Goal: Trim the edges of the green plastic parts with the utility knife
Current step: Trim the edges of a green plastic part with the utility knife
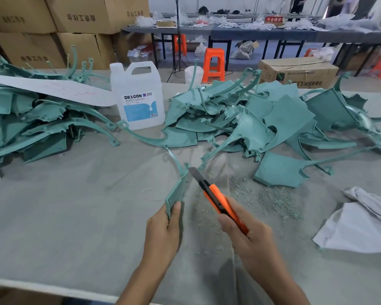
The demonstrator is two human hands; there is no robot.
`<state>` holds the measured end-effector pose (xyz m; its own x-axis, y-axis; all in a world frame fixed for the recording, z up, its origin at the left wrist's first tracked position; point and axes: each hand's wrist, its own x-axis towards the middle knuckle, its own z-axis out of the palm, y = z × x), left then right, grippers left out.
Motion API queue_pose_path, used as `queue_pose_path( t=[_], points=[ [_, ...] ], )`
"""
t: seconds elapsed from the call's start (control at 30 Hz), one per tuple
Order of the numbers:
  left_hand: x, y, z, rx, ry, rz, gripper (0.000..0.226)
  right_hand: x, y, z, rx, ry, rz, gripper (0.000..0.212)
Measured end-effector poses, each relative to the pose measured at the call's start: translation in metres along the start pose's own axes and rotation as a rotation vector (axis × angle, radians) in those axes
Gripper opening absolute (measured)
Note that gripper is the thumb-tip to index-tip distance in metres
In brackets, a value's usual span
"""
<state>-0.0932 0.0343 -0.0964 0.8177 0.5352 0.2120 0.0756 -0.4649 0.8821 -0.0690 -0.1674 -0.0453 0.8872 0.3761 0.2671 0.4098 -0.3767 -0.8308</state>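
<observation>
- Green plastic part (178,190) stands on edge above the grey table (75,216), its long axis running away from you, with the thin curved arm arcing up and left towards the far piles.
- Your left hand (163,234) is clamped around its near end, thumb along the right face.
- Utility knife (216,200) comes in from the right; its blade tip sits just beside the part's upper right edge, though contact is hard to confirm.
- Your right hand (246,238) is wrapped tight around the orange handle, so the cut looks set to run along that edge.
- Shavings (262,199) lie to the right, untrimmed pile (251,119) beyond.
</observation>
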Motion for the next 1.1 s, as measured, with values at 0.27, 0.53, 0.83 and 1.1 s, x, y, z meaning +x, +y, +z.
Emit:
queue_pose_path(
  t=[0.27,0.53,0.83,1.1],
  points=[
    [-0.001,-0.001,-0.002,-0.019,-0.005,0.015,0.038,0.026,0.014,-0.012,-0.120,0.016,0.072,0.038],
    [0.001,-0.001,-0.002,-0.020,0.000,0.014,0.031,0.035,0.011,-0.012,-0.016,-0.059,0.039,0.040],
    [0.002,0.000,-0.001,-0.003,-0.013,0.011,0.033,0.049,-0.005,-0.023,-0.099,-0.156,-0.048,0.032],
    [0.001,0.002,-0.002,-0.048,-0.006,0.002,0.037,0.053,-0.007,-0.036,0.000,-0.286,-0.028,0.032]
  ],
)
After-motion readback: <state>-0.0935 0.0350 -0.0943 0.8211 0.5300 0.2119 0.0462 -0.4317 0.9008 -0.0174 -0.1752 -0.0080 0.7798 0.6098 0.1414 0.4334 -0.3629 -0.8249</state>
